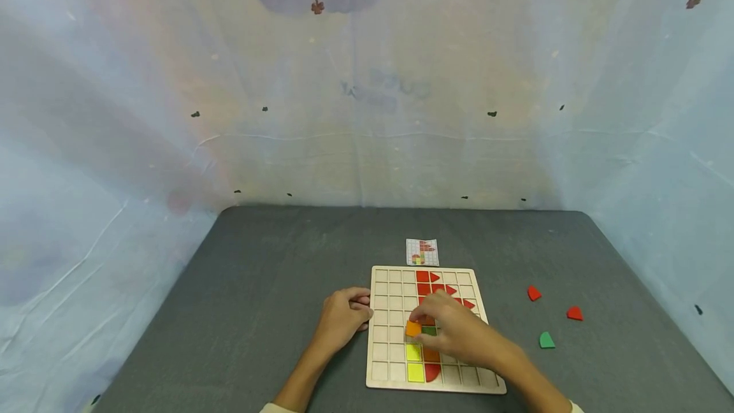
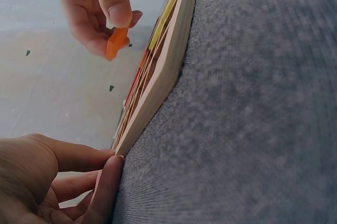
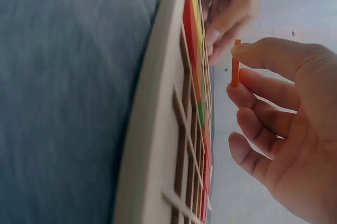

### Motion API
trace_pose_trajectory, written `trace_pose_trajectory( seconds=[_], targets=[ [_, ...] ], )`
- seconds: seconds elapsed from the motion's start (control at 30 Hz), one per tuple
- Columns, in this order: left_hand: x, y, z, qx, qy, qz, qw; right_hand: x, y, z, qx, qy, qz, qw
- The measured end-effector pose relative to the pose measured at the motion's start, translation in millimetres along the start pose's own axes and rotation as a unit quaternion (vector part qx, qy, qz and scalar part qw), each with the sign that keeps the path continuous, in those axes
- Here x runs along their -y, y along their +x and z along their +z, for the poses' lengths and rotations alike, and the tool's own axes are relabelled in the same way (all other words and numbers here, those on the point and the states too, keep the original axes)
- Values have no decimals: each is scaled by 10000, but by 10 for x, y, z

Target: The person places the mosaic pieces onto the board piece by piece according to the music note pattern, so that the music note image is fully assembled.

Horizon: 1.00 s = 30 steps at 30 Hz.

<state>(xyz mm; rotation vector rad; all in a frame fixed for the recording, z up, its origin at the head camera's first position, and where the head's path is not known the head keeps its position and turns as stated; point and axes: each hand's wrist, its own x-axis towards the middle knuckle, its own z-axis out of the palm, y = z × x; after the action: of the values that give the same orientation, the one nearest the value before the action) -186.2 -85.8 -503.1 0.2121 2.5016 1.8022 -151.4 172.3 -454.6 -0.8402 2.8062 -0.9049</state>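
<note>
My right hand (image 1: 459, 331) pinches an orange square tile (image 1: 413, 328) between thumb and fingertips, above the wooden grid board (image 1: 380, 352). In the right wrist view the tile (image 3: 235, 65) is seen edge-on, apart from the board. The thumb and index finger of my left hand (image 1: 340, 318) grip the board's left edge; the left wrist view shows them at the board's rim (image 2: 152, 97). Red tiles (image 1: 423, 276), yellow tiles (image 1: 415, 372), a green tile (image 1: 429, 331) and orange tiles (image 1: 431, 355) sit in the grid. My right hand partly covers the middle cells.
A small printed pattern card (image 1: 422, 252) lies just behind the board. To the right, on the dark table (image 1: 275, 260), are two loose red pieces (image 1: 534, 292) and a green piece (image 1: 546, 340) with a rounded side. Pale patterned sheeting (image 1: 355, 81) surrounds the table.
</note>
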Motion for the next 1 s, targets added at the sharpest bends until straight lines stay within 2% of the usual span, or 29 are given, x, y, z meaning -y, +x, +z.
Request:
trace_pose_trajectory(
  seconds=[0.17,0.4,1.0],
  targets=[
    [-1,-4,-2,0,-8,-38,10000,78,55,90,247,101,9,9996],
    [-2,3,0,-17,7,-58,10000,130,66,148,303,202,-327,9988],
    [5,6,2,-8,-55,-3,10000,142,81,212,488,50,-328,9983]
  ],
)
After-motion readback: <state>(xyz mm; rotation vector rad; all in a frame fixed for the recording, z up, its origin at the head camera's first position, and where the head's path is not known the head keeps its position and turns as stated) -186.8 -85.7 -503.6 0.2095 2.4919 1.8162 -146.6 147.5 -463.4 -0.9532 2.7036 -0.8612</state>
